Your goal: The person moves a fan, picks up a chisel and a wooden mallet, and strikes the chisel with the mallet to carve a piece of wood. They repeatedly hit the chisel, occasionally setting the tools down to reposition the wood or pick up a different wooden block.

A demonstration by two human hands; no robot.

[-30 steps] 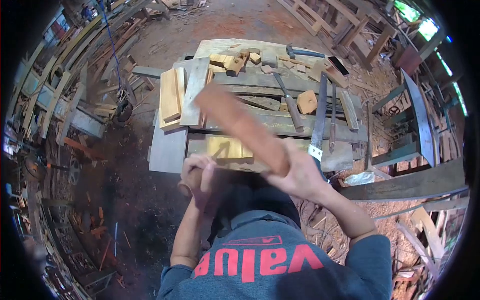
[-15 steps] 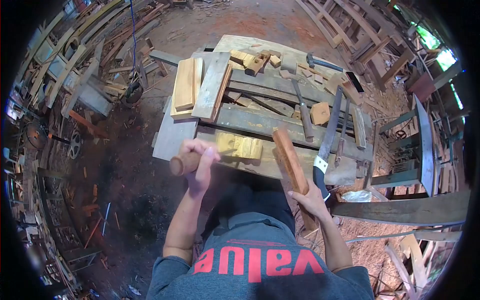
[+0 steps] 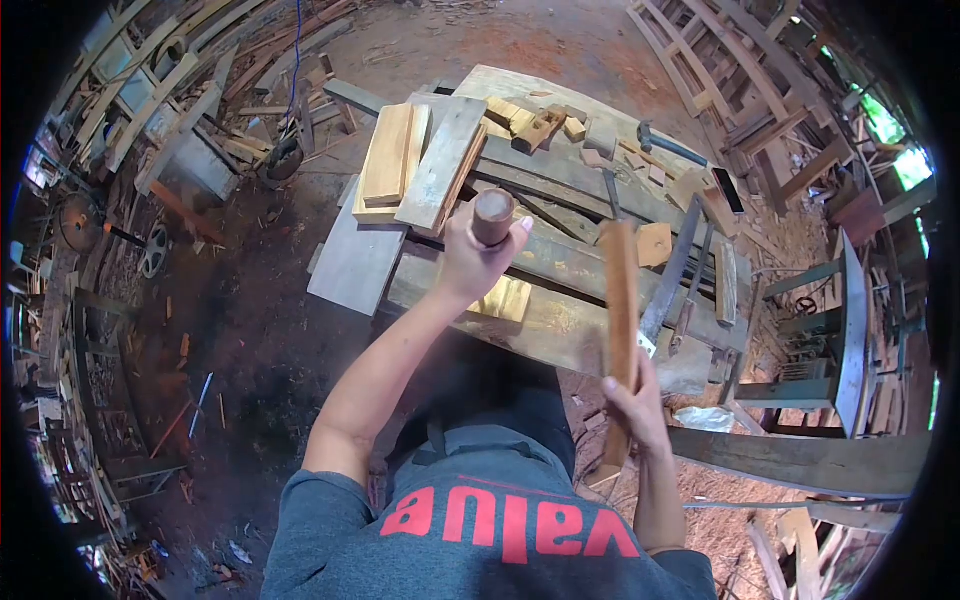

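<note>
A round wooden handle [image 3: 493,217] is gripped in the left hand [image 3: 478,262] above the workbench [image 3: 560,325]. A long wooden bar [image 3: 621,300] is grasped in the right hand [image 3: 640,408], just outside the near edge, toward the right corner. A yellow block [image 3: 503,299], partly hidden by the left hand, is positioned by the near edge. A hammer [image 3: 672,146] is placed by the far right corner.
</note>
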